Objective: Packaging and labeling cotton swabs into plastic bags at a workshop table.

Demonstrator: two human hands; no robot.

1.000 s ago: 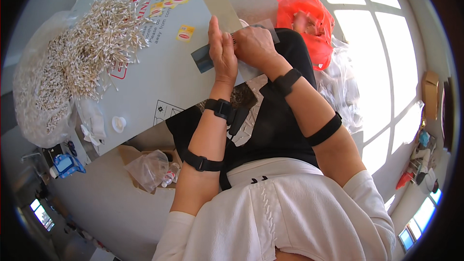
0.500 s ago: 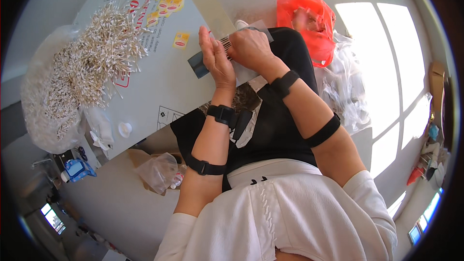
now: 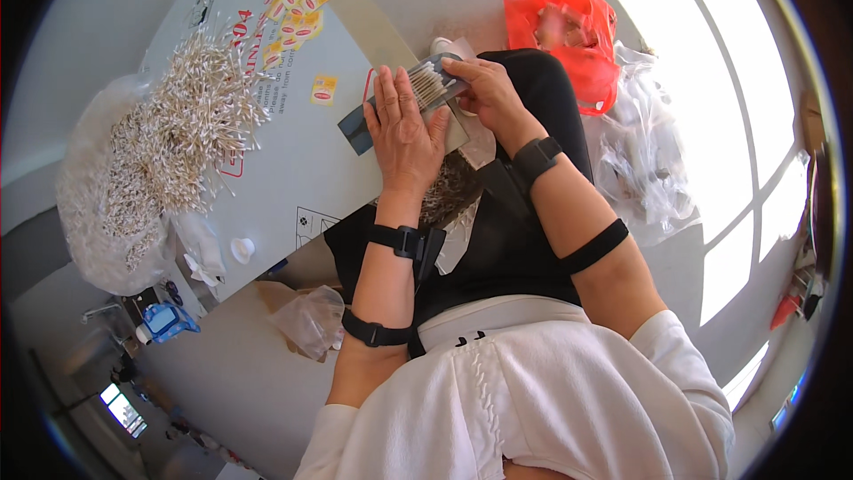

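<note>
A small row of cotton swabs [image 3: 430, 87] lies across a dark grey-blue plastic strip [image 3: 355, 131] at the table's edge. My left hand [image 3: 404, 135] is flat over the strip, its fingers stretched out beside the swabs. With thumb and fingers, my right hand [image 3: 494, 100] pinches the strip's far right end; its fingertips underneath are hidden. A big heap of loose cotton swabs [image 3: 191, 116] spills from a clear plastic bag [image 3: 93, 214] on the left of the table.
Several small yellow-and-white packets [image 3: 298, 23] lie on the grey table [image 3: 284, 169], one packet [image 3: 323, 89] apart from the others. A red plastic bag [image 3: 569, 45] and clear plastic bags [image 3: 644, 156] are to the right. Below the table edge sits an open carton with a clear bag [image 3: 306, 320].
My left hand has turned from its edge to lie flatter. My right hand has uncurled from over the swabs and shifted right to the strip's end, leaving the swabs in sight.
</note>
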